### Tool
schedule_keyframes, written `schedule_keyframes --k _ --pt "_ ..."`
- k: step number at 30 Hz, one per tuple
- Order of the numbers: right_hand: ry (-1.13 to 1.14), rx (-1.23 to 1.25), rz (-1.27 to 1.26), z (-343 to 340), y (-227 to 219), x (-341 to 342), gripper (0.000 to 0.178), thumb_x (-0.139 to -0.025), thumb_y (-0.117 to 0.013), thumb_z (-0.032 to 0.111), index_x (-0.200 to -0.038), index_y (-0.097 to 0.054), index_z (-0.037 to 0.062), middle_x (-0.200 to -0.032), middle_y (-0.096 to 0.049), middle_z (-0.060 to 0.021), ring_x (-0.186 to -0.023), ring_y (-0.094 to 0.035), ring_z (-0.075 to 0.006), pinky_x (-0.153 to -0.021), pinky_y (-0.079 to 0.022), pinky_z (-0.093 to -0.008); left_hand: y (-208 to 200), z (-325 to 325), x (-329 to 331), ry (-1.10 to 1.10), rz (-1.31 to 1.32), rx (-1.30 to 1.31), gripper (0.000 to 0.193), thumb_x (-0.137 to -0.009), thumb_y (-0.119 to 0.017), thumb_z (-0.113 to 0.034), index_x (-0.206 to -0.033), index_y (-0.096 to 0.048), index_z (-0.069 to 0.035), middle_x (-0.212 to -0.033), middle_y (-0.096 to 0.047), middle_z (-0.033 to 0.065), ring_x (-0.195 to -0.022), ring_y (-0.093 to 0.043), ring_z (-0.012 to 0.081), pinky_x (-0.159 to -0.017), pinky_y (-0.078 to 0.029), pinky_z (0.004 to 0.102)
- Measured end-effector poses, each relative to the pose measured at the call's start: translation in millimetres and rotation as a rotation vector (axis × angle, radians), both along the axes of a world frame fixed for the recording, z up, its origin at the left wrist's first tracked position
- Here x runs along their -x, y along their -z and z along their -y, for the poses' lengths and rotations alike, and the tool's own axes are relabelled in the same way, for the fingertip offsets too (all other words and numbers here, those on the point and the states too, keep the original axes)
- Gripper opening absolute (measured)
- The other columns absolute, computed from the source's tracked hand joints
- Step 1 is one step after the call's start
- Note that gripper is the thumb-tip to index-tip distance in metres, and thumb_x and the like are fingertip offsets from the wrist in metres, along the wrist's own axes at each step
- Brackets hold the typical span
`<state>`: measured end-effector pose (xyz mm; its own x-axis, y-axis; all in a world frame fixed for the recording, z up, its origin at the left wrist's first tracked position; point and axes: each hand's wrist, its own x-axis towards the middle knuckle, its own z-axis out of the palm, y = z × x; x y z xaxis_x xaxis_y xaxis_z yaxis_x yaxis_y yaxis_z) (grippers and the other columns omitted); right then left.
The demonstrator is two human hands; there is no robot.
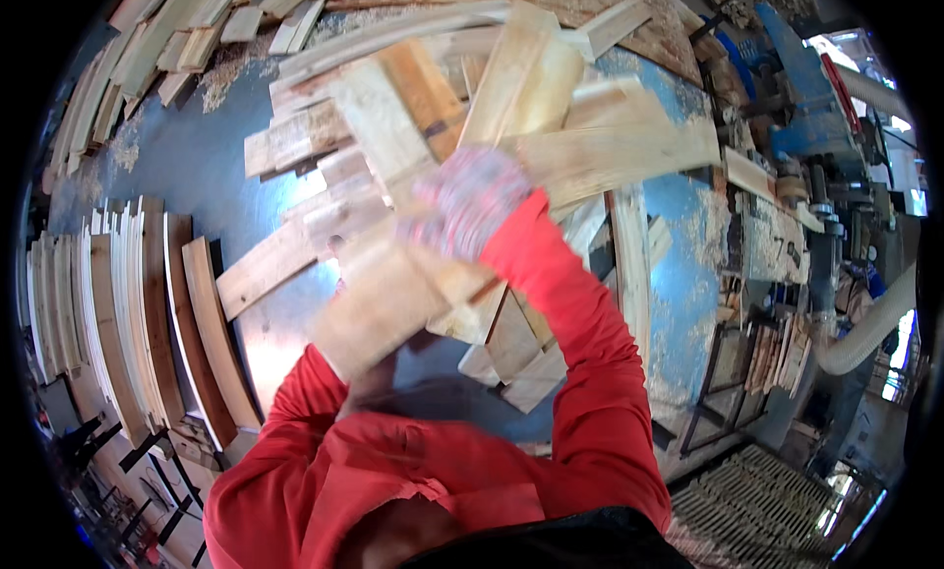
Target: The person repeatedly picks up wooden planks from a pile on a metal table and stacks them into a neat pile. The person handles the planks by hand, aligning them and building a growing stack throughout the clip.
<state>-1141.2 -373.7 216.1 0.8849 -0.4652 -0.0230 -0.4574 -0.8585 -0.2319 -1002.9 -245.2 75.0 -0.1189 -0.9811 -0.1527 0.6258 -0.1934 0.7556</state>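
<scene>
A short, pale wooden board (379, 299) is raised in front of me at a slant, slightly blurred. My left hand (340, 286) is under its left edge, nearly all hidden by the board, and appears to grip it from below. My right hand (467, 200), in a grey and reddish knitted glove, lies over the board's far end. Motion smears its fingers, so their grip cannot be made out. Beyond the right hand, loose planks overlap in a pile, among them an orange-brown plank (421, 87) and a wide pale plank (619, 159).
Boards stand in a row (147, 318) at the left. More planks (162, 48) lie at the far left on the blue-grey table (182, 166), which has sawdust on it. Blue machinery (811, 87) and a pale hose (875, 328) are at the right, above a slatted stack (762, 505).
</scene>
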Motion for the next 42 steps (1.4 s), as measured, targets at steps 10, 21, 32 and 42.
schedule_keyframes --k 10,21,32,42 --pt "1.212 0.42 0.752 -114 55 57 0.073 -0.081 -0.072 0.038 -0.137 -0.044 0.0003 -0.14 -0.044 -0.0218 -0.131 -0.038 -0.0414 -0.114 -0.026 -0.0445 -80 -29 -45 -0.326 1.103 0.018 0.07 -0.086 -0.067 -0.032 -0.137 -0.037 0.006 -0.124 -0.054 0.0209 -0.112 -0.055 0.0244 -0.092 -0.049 0.0365" --pt "0.632 -0.967 1.097 -148 68 -1 0.065 -0.099 -0.044 0.034 -0.149 -0.022 0.0003 -0.15 -0.031 -0.0216 -0.142 -0.028 -0.0262 -0.115 -0.024 -0.0334 -45 -94 -1 -0.12 0.703 0.091 0.119 -0.066 -0.072 -0.068 -0.151 -0.02 -0.004 -0.142 -0.045 0.0198 -0.133 -0.041 0.0346 -0.11 -0.034 0.0413" --pt "0.483 -0.874 -0.014 -250 145 -90 0.116 -0.065 -0.082 0.047 -0.151 -0.017 0.0067 -0.146 -0.034 -0.0246 -0.134 -0.039 -0.036 -0.111 -0.034 -0.0403 52 -178 -200 -0.754 -0.457 -0.449 0.108 -0.071 -0.063 -0.075 -0.146 -0.033 -0.005 -0.133 -0.055 0.015 -0.124 -0.05 0.033 -0.105 -0.04 0.0438" --pt "0.295 -1.727 0.446 -264 180 -110 0.092 -0.075 -0.079 0.042 -0.144 -0.03 0.0064 -0.122 -0.059 -0.0124 -0.11 -0.059 -0.0261 -0.092 -0.05 -0.0339 75 -294 -200 -0.312 -0.003 -0.224 0.04 -0.085 -0.066 -0.021 -0.12 -0.061 -0.004 -0.111 -0.067 0.0116 -0.104 -0.064 0.0245 -0.093 -0.051 0.0413"
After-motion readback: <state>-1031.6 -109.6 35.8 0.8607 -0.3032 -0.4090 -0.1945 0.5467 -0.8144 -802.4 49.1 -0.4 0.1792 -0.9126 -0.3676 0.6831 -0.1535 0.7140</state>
